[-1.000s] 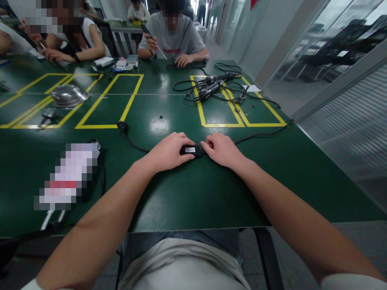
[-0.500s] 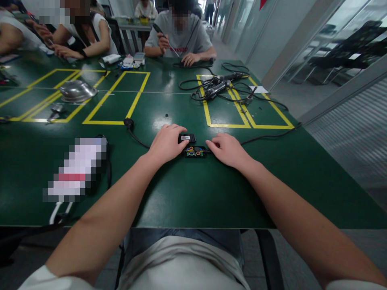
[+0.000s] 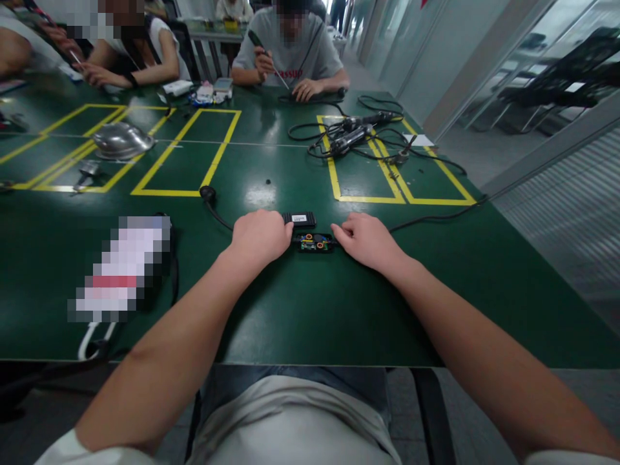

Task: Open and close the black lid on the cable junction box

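A small black plastic housing (image 3: 314,250) lies opened in front of me, its circuit board (image 3: 310,244) showing coils and coloured wires. Just behind it rests the ribbed black cover (image 3: 299,219) with a white label. My left hand (image 3: 261,234) is closed around the cable (image 3: 223,223) at the housing's left end, its knuckles beside the cover. On the right, my right hand (image 3: 364,237) is curled shut on the cable (image 3: 431,221) where it leaves the housing. The fingertips of both hands are partly hidden. A black plug (image 3: 208,193) ends the left cable.
A phone-like blurred object (image 3: 121,265) lies at left. Beyond are a metal bowl-shaped part (image 3: 121,141), a small metal part (image 3: 87,173), and tangled cables with tools (image 3: 349,137). Across the table, a co-worker (image 3: 290,58) holds a screwdriver (image 3: 256,40). Yellow tape marks rectangles.
The cover has come off the housing, and the board is exposed. My left hand set the cover down behind, let go and moved to the left cable. My right hand stays at the right cable.
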### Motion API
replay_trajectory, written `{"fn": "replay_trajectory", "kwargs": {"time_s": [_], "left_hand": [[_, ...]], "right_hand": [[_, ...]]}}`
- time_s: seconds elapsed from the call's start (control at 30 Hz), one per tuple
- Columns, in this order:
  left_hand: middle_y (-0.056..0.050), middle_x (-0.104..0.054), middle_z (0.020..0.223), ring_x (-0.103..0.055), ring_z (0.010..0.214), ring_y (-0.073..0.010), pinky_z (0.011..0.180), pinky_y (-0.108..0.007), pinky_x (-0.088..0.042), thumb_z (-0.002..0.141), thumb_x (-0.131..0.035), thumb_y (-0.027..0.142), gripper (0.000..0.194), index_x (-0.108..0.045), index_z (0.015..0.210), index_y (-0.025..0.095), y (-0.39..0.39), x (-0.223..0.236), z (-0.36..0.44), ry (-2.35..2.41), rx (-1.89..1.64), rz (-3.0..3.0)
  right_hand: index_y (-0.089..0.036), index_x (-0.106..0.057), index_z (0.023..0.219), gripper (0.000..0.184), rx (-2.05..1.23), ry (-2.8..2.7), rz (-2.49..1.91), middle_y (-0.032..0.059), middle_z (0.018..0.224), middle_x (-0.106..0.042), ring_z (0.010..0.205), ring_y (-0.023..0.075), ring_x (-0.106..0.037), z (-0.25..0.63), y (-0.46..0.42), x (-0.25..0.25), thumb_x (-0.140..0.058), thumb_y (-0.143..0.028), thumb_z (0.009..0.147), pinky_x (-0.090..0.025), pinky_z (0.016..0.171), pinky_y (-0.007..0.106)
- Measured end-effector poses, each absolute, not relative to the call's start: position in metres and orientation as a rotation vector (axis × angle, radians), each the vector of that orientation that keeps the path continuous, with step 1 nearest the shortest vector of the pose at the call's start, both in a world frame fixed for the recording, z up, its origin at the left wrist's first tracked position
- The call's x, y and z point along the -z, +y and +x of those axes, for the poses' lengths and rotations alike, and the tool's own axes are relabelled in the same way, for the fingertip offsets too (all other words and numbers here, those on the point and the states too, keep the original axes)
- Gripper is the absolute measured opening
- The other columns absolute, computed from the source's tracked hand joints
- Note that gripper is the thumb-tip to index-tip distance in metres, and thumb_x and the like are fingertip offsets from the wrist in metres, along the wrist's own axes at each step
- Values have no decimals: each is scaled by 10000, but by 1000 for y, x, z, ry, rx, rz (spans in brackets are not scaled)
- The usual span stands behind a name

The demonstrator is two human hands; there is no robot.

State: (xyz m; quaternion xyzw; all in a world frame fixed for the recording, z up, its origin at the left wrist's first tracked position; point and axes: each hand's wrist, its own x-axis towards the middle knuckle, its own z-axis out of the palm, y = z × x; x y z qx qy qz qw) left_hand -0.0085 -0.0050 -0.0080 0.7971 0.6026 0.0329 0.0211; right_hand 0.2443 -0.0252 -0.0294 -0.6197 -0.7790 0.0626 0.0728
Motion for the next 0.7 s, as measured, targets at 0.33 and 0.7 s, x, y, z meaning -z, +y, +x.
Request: {"fn": "replay_trajectory", "kwargs": {"time_s": [0.33, 0.7], "left_hand": [[-193, -804, 866, -790, 870, -406, 828, -553, -650, 1122, -538, 616, 572, -892, 982, 190, -5, 0, -7, 1856, -150, 2372], [-232, -814, 1173, -777, 1107, -435, 920, -520, -638, 1088, -713, 518, 386, -822, 1150, 152, -8, 0, -5, 1757, -197, 2543]], "right_hand": [[-245, -499, 600, 585, -188, -2268, -1814, 77, 787, -613, 718, 215, -528, 248, -26, 26, -536, -460, 1143, -365, 717, 396], [-241, -567, 633, 555, -159, -2344, -1872, 85, 831, -645, 783, 249, -570, 246, -23, 26, -564, -450, 1148, -339, 748, 407]]}}
